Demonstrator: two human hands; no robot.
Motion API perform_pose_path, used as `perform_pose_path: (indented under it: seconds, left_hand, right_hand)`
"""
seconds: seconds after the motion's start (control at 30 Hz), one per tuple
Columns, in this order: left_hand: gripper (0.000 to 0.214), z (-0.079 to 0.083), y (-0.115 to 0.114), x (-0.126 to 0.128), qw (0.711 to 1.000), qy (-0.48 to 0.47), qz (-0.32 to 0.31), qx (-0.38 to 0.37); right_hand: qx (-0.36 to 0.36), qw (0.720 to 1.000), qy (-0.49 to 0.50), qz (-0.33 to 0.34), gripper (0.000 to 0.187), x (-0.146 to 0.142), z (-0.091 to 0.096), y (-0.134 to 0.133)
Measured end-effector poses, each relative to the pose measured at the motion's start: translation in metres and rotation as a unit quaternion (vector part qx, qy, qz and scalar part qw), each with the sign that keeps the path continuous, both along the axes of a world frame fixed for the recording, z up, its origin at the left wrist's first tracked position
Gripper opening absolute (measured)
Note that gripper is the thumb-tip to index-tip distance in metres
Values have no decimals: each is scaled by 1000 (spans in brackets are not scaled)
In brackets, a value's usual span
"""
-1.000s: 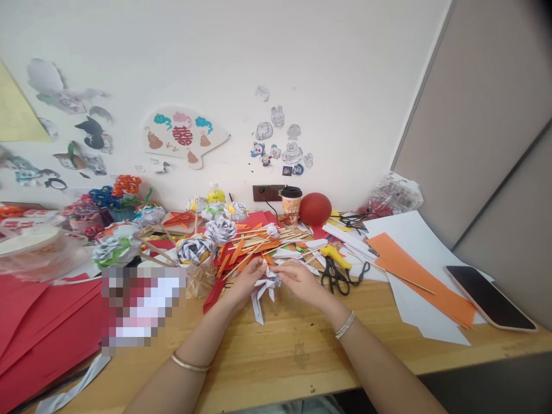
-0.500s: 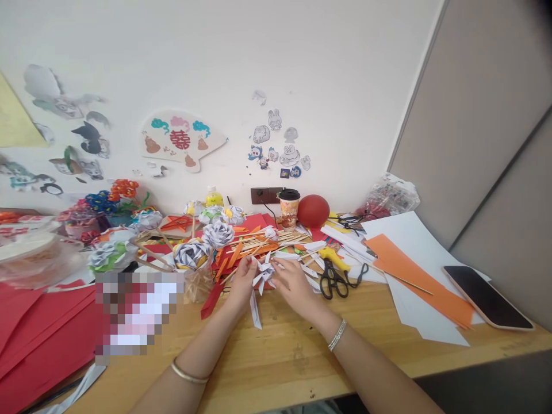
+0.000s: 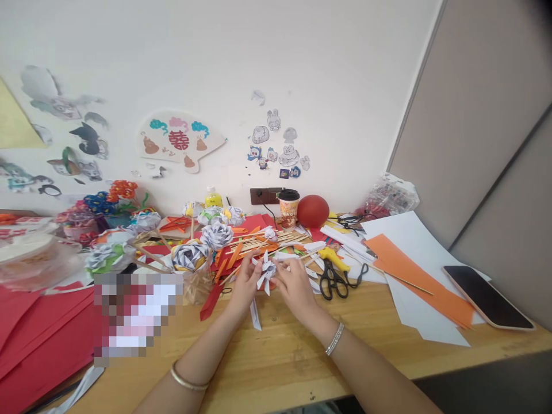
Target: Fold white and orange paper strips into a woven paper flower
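Note:
Both my hands meet over the middle of the wooden desk (image 3: 284, 351). My left hand (image 3: 244, 283) and my right hand (image 3: 294, 283) pinch a small white folded paper flower (image 3: 266, 269) between their fingertips, held a little above the desk. A loose white paper strip (image 3: 255, 314) lies on the wood just below it. Each wrist wears a bracelet. Behind the flower lies a heap of wooden sticks (image 3: 263, 238) and orange paper strips.
Black scissors (image 3: 331, 279) and a yellow glue gun (image 3: 334, 256) lie right of my hands. Finished paper roses (image 3: 190, 253) stand to the left, red paper sheets (image 3: 38, 339) beyond. A phone (image 3: 487, 297), orange paper (image 3: 414, 276), a cup (image 3: 288, 210) and a red ball (image 3: 313, 210) sit right and behind.
My hands have lifted the paper flower slightly and drawn it away from me; the long white strip that hung from it now lies on the desk. The flower looks more tightly gathered.

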State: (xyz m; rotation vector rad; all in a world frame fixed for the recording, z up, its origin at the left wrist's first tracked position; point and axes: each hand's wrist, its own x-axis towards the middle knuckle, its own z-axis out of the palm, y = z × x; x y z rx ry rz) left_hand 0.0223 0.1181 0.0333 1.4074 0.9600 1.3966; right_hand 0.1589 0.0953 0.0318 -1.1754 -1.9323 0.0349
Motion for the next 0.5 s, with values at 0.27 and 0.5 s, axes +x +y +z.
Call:
perform_pose_path:
  seconds: [0.27,0.5]
  left_hand:
    - [39,-4,5,-6,990,119,14,74]
    - [33,-6,4,-5,981,171,8,96]
  right_hand:
    - [-49,995,43,72,36,-1,-4,2]
    - [-48,995,58,68,36,-3,-5,2]
